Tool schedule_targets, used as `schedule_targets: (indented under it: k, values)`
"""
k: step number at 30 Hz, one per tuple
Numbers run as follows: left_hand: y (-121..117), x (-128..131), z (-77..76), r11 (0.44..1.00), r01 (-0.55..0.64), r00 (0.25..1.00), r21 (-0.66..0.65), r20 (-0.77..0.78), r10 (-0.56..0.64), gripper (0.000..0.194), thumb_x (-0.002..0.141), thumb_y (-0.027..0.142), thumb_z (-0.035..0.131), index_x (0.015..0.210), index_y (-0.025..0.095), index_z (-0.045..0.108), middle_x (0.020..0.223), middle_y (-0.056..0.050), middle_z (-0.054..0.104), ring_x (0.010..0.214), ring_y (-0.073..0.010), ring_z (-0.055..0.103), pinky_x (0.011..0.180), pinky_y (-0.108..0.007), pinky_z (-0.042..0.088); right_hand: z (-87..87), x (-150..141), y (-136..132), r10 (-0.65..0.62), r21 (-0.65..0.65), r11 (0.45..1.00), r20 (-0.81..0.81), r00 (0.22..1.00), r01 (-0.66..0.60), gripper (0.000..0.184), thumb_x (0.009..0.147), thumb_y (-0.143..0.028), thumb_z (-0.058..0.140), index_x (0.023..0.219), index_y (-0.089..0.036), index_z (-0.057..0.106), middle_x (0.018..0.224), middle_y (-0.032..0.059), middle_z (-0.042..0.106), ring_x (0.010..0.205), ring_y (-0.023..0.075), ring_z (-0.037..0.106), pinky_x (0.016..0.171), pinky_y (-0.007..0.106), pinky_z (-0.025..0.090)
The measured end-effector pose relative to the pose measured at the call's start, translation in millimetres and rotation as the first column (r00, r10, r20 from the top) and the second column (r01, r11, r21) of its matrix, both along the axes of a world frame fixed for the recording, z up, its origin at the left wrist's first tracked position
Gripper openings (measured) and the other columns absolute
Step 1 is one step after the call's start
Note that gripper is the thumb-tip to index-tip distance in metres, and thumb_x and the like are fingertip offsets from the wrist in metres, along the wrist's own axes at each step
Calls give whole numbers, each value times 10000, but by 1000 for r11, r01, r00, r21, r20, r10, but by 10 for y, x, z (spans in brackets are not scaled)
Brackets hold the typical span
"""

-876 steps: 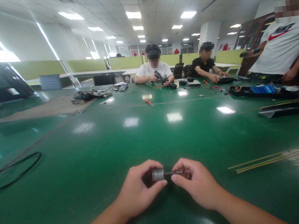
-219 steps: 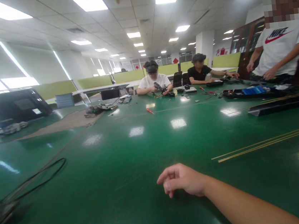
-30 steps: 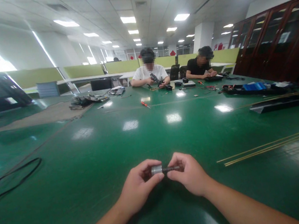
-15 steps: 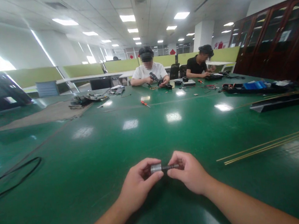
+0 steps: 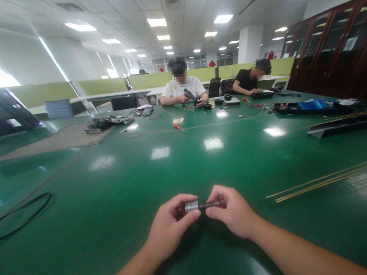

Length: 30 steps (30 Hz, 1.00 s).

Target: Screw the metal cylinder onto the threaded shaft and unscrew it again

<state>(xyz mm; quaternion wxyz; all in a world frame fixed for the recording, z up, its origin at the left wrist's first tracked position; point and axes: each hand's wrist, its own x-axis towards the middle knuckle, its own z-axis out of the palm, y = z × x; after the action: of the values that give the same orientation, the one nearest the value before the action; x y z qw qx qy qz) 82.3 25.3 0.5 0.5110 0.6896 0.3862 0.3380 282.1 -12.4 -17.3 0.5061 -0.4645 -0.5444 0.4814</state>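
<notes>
Just over the near part of the green table (image 5: 187, 168), my left hand (image 5: 169, 225) pinches a short silver metal cylinder (image 5: 192, 206) between thumb and fingers. A thin dark ribbed shaft (image 5: 207, 205) extends from the cylinder's right end, roughly level. My right hand (image 5: 233, 211) is closed around the shaft's far end, which its fingers partly hide. The two hands are a short gap apart, with bare shaft showing between them. I cannot make out whether shaft and cylinder are one piece.
Thin brass-coloured rods (image 5: 334, 177) lie at right, below a black metal channel (image 5: 347, 124). A black cable (image 5: 23, 213) loops in at left. An orange-handled screwdriver (image 5: 178, 127) lies mid-table. Across the table sit two people; one holds a power drill (image 5: 189, 94).
My hands and the metal piece stay almost where they were. Across the table, the person in black has leaned to the right with the head lower.
</notes>
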Motion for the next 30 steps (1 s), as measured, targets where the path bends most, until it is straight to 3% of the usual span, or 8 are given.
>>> schedule_targets:
  k: [30]
  values:
    - [-4,-6,8,1000,-21,1000,-21,19,21,300,781,318,778,1022,161,694,814,-16,682,688,-146,582,675,-250,459,-15,3,11,-16,-14,1000,-31,999,16,158,694,-198,696,732,-193,543,629,-52,530,584,118,460,585,244,356]
